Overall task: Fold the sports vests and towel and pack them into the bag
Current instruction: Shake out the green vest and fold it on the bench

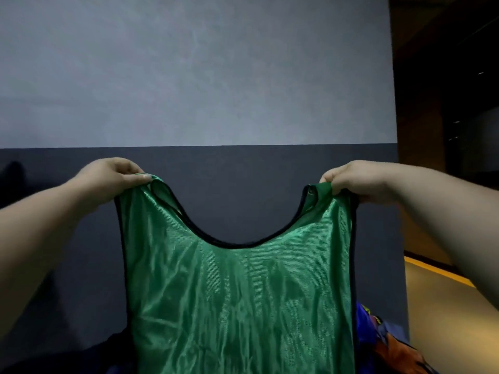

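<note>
Grey wall [189,76] fills the head view: lighter upper part, darker lower band. Dim room off to the right, with a brownish floor [445,319] and a yellow strip along it. Green vest [237,292], shiny mesh with black trim, hangs upright in front of the wall, spread flat. Left hand [116,175] pinches one shoulder strap and right hand [351,182] pinches the other, fingers curled on the cloth. Blue and orange fabric [388,344] sits lower right, partly behind the vest; can't tell if it's a bag or clothing.

Dim indoor hall, 2-tone grey wall [189,76], glossy tan floor [448,314].
</note>
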A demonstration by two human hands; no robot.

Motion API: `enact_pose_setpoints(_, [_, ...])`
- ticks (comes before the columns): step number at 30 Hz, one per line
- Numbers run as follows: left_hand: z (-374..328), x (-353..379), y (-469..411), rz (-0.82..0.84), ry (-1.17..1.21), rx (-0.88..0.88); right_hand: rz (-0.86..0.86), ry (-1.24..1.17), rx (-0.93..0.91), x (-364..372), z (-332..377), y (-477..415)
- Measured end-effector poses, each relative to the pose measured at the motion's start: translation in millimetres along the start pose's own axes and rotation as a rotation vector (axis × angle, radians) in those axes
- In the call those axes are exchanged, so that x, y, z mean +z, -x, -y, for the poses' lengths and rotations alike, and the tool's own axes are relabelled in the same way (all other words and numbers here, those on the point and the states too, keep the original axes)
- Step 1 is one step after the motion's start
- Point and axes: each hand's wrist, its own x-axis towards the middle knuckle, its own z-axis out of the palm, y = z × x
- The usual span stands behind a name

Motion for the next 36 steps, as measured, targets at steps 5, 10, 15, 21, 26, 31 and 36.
enact_pose_setpoints(5, [3.2,0.4,2.8,0.044,-0.056,-0.031,-0.162,0.144,-0.119,0.7,0.7,-3.4])
enact_pose_setpoints(10, [0.9,5.8,8.8,0.083,0.000,-0.032,-0.307,0.092,-0.222,-2.1,2.9,-2.2])
enact_pose_setpoints(15, [-2.5,13.8,13.4,0.048,0.166,-0.074,-0.306,0.108,-0.248,-8.1,3.3,-1.0])
enact_pose_setpoints(21, [1.5,0.9,17.5,0.198,0.227,-0.083,-0.254,0.060,-0.239,-12.1,3.0,2.3])
enact_pose_setpoints(26, [-2.3,-5.3,17.8,0.283,0.205,-0.081,-0.234,0.024,-0.203,-14.5,0.1,1.1])
enact_pose_setpoints(31, [-10.2,-1.4,18.7,0.280,0.204,0.009,-0.213,0.009,-0.186,-14.3,7.7,3.2])
enact_pose_setpoints(36, [-16.0,1.9,21.6,0.267,0.285,0.000,-0.256,0.126,-0.163,-9.3,15.6,7.1])
